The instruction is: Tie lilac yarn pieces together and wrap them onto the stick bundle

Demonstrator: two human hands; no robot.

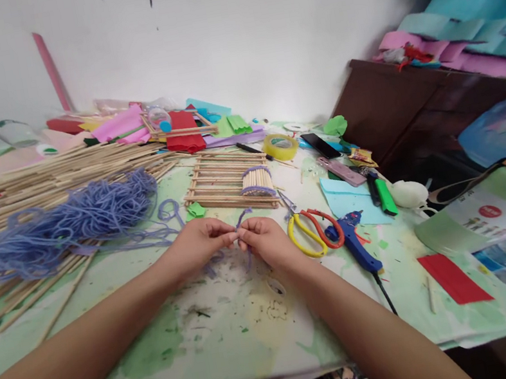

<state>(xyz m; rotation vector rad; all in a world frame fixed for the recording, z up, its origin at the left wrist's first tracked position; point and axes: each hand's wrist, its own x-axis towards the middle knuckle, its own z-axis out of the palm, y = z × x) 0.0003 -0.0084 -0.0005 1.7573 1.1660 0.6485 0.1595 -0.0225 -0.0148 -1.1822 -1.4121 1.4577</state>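
Note:
My left hand (203,241) and my right hand (264,240) meet over the middle of the table, fingertips pinched together on a strand of purple yarn (242,215). One end of the strand sticks up between the fingers, and another hangs below them. Just beyond my hands lies a rack of wooden sticks (219,179). On its right part sits a small round bundle of short sticks (256,181) edged with purple yarn. To the left, a large tangle of purple yarn (91,218) rests on long wooden sticks (57,165).
Right of my hands lie scissors (308,238) with yellow and red handles and a blue glue gun (359,249), its cord running toward the front edge. Farther back are yellow tape (280,146), a black phone (321,145) and light blue paper (357,200). Red paper (455,278) lies front right.

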